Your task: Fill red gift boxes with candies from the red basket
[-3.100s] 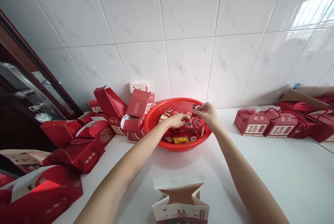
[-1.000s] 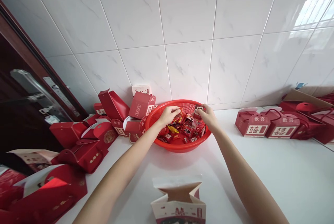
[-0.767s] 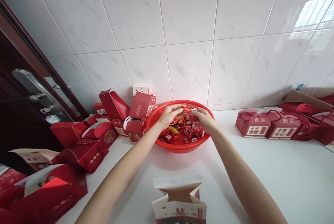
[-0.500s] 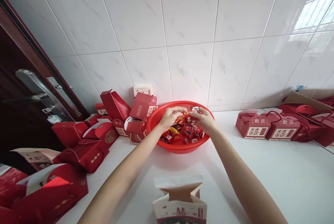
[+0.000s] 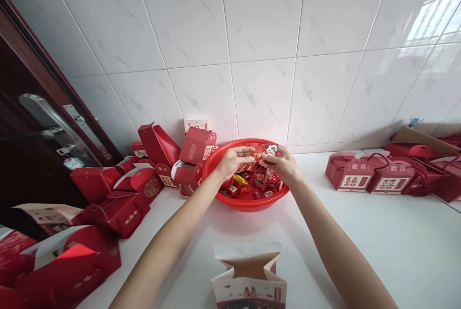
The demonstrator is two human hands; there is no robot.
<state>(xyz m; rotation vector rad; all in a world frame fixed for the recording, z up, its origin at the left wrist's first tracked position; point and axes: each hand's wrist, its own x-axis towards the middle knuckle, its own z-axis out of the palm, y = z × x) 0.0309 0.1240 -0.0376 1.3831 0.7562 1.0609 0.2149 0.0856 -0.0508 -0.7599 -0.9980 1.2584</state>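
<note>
A red plastic basket (image 5: 248, 207) holds several wrapped candies (image 5: 257, 181), mostly red with a yellow one among them. Over its back half, my left hand (image 5: 232, 161) pinches one end of a red candy (image 5: 258, 155) with gold print. My right hand (image 5: 283, 165) has its fingers closed at the candy's other end; a black-and-white wrapped sweet (image 5: 271, 149) shows at those fingers. Nearer to me an open paper gift box (image 5: 248, 287), white with red print, stands upright on the white tabletop (image 5: 194, 256). Only the upper part of its inside shows.
Red gift boxes (image 5: 122, 208) crowd the left side, many with lids up. Shut red boxes (image 5: 355, 174) with cord handles stand at the right, beside a cardboard carton (image 5: 418, 137). A tiled wall (image 5: 259, 97) rises behind, and a dark door (image 5: 32, 145) is at far left.
My fingertips have turned so that the red candy between them shows more plainly. Both hands stay over the basket, and the boxes have not moved.
</note>
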